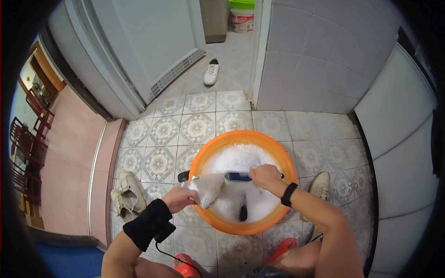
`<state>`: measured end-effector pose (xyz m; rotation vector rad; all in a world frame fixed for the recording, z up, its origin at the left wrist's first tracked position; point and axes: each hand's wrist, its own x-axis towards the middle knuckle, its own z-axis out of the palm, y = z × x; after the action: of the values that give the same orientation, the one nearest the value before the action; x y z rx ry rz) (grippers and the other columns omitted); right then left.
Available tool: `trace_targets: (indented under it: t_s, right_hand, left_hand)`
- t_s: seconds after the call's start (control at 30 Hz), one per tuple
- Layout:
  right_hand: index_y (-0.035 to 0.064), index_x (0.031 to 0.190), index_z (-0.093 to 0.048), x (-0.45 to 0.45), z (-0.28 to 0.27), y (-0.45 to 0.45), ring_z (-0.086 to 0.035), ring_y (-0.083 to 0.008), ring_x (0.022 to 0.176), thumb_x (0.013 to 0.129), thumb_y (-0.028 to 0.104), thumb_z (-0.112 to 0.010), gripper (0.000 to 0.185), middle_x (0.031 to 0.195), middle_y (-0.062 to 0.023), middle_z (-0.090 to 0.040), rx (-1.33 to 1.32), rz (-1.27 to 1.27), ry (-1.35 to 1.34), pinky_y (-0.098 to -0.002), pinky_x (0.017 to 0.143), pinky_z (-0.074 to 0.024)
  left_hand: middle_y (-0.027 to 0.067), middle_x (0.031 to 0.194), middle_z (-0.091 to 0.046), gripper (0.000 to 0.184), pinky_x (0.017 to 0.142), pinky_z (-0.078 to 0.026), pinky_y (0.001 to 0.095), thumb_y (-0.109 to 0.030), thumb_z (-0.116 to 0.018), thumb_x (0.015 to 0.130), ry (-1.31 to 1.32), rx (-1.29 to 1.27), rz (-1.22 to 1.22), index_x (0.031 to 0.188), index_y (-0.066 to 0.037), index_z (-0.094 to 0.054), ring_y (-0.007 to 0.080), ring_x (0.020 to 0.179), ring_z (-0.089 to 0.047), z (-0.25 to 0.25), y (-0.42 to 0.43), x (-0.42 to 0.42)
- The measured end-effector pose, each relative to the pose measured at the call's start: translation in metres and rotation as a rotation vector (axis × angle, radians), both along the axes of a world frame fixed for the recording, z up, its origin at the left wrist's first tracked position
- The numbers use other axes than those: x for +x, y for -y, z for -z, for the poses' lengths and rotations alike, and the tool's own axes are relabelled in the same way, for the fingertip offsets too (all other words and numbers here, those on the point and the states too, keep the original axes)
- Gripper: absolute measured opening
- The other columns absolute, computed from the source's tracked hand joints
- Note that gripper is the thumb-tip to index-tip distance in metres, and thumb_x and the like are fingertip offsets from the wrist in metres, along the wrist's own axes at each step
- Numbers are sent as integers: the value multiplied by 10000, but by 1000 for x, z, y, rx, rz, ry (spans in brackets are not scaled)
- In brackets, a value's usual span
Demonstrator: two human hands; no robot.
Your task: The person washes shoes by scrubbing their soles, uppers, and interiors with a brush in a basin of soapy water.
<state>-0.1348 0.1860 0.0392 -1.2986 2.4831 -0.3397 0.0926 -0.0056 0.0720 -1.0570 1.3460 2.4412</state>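
Observation:
My left hand [180, 198] is closed on a whitish, wet-looking shoe [208, 189], tilted over the left rim of an orange basin [198, 160]. My right hand [267, 177] is wrapped round a dark blue scrubbing brush [238, 177]. The brush head points left, close to the shoe; whether they touch I cannot tell. White suds [241, 157] fill the basin. A dark, elongated object [243, 213] pokes out of the foam near the front, its lower part hidden. Another black object [183, 176] shows at the basin's left rim.
A pair of cream shoes [130, 194] stands on the tiles at left. More light shoes [320, 190] stand right of the basin, partly behind my right arm. A white sneaker [212, 72] lies by the doorway. Beyond it is a bucket [242, 17]. A thin black cable [169, 252] hangs below my left wrist.

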Motion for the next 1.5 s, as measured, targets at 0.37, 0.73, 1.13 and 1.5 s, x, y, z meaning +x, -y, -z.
trace_targets:
  t_s: [0.37,0.73,1.13,1.5]
  right_hand:
    - [-17,599,-596,-1,46,19,-576,-381,594,851,347,-393,487,591,-231,-558,-115,-155,29,-455,602,-465]
    - [-12,649,-619,3,80,22,-599,-363,655,863,358,-366,497,670,-232,-590,36,-39,149,-444,625,-470]
    - [-6,701,-634,-21,51,25,-605,-346,692,871,409,-366,522,721,-200,-616,127,66,65,-439,651,-468]
    - [-20,807,-628,-1,102,13,-587,-377,816,862,506,-346,600,806,-241,-607,56,427,584,-434,739,-433]
  left_hand:
    - [60,920,-536,486,609,-458,283,102,-429,640,166,-100,-353,1098,-50,-483,159,767,-523,13,-36,22]
    - [123,941,-556,303,548,-412,241,106,-308,632,64,-4,-639,886,4,-439,198,784,-532,27,-34,18]
    - [128,877,-541,307,799,-437,315,62,-385,591,-100,208,-691,868,38,-514,248,861,-537,27,-10,12]
    - [95,931,-535,202,829,-424,339,-32,-440,692,-105,145,-733,888,-12,-488,226,905,-523,35,1,16]
